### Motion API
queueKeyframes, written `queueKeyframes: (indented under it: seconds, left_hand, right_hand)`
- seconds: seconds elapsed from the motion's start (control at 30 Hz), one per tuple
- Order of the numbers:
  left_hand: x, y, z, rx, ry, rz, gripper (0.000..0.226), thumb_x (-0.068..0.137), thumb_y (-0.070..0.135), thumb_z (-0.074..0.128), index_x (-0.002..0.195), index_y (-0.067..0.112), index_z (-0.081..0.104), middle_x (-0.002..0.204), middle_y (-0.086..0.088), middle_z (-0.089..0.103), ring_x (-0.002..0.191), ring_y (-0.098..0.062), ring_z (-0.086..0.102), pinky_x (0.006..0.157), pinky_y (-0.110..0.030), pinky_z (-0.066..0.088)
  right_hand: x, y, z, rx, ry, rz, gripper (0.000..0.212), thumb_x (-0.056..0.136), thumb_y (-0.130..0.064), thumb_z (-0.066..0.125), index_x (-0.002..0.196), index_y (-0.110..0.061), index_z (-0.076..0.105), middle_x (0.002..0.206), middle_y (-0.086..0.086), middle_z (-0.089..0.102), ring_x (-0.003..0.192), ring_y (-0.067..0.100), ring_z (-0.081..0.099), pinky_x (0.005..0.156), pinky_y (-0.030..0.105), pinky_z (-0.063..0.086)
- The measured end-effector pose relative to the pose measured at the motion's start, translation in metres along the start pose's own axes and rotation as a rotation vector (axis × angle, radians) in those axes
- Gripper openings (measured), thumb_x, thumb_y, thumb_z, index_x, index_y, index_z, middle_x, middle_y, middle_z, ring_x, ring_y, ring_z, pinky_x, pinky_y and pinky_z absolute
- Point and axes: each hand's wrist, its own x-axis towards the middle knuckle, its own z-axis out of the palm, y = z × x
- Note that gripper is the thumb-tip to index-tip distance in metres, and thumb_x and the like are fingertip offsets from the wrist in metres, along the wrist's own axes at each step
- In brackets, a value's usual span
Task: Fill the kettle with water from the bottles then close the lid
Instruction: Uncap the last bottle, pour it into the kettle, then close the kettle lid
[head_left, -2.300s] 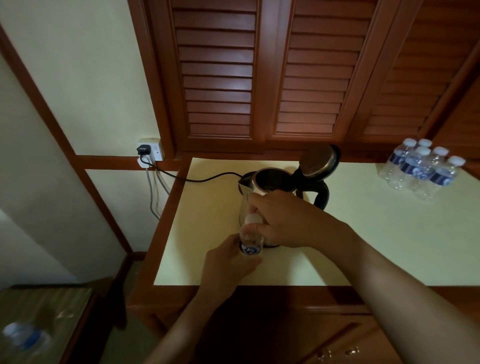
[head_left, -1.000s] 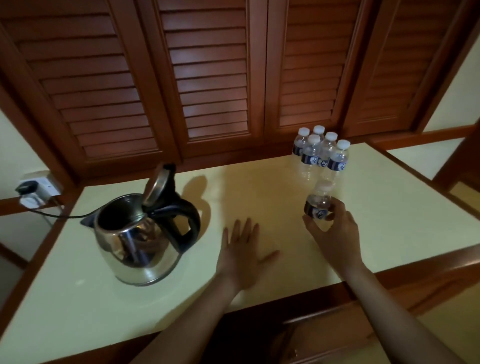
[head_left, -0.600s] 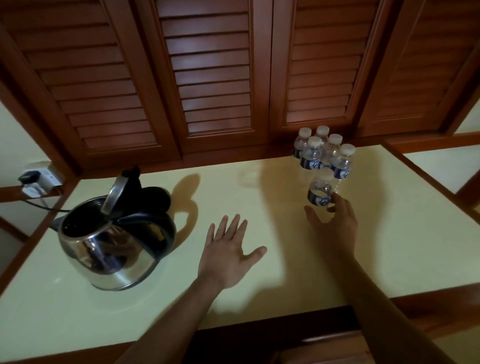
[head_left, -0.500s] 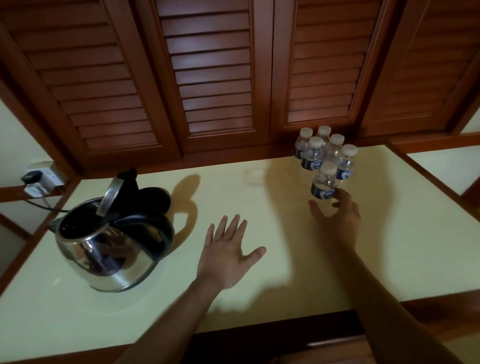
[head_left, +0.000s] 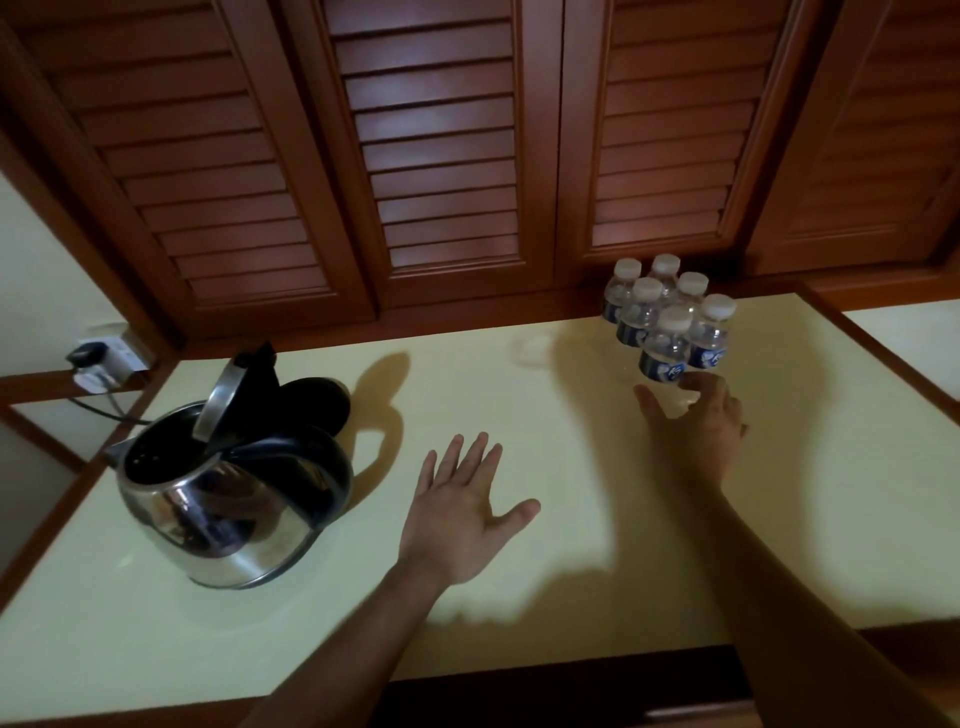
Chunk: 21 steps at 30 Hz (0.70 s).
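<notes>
A steel kettle (head_left: 228, 514) with a black handle stands at the left of the pale counter (head_left: 545, 415), its lid (head_left: 224, 401) hinged up. Several small capped water bottles with blue labels cluster at the back right; the nearest bottle (head_left: 665, 348) stands upright at the front of the group. My right hand (head_left: 696, 421) is just below that bottle, fingers spread, fingertips at its base, holding nothing. My left hand (head_left: 462, 509) lies flat and open on the counter between kettle and bottles.
Brown louvred doors (head_left: 431, 156) rise behind the counter. A wall socket (head_left: 104, 358) with a black plug and cord sits at the far left behind the kettle. A wooden edge (head_left: 571, 691) borders the counter front.
My right hand set the bottle down with the group of bottles and let go of it. My left hand came to rest flat on the counter. The view swung right, away from the kettle.
</notes>
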Motion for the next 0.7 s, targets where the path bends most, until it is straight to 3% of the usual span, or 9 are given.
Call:
queueKeyframes:
  seconds: [0.43,0.57,0.7]
  left_hand:
    - [-0.002,0.0,-0.003,-0.033,0.03,0.014,0.092,0.088,0.086,0.014,0.161,0.031,0.011,0.169,0.014,-0.004,0.153,-0.008,-0.019,0.126,-0.041,-0.008]
    - [-0.009,-0.001,-0.001,-0.151,0.178,0.053,0.073,0.095,0.072,0.039,0.152,0.026,0.042,0.164,0.011,0.03,0.155,-0.005,0.006,0.126,-0.029,0.003]
    - [-0.036,-0.009,0.001,-0.281,0.494,0.138,0.042,0.093,0.053,0.064,0.127,0.028,0.068,0.133,0.02,0.064,0.139,0.004,0.041,0.112,-0.031,0.037]
  right_hand:
    - [0.003,-0.005,0.0,0.007,-0.02,0.038,0.046,0.077,-0.048,0.076,0.094,-0.012,0.053,0.1,0.007,0.061,0.098,0.031,0.05,0.082,0.042,0.037]
    - [-0.004,-0.01,-0.007,0.014,-0.048,0.018,0.045,0.076,-0.048,0.076,0.089,-0.012,0.052,0.095,0.006,0.059,0.096,0.03,0.048,0.082,0.043,0.04]
    - [-0.025,-0.023,-0.022,0.004,-0.116,-0.004,0.041,0.078,-0.048,0.076,0.088,-0.016,0.053,0.091,-0.006,0.05,0.097,0.026,0.048,0.083,0.043,0.042]
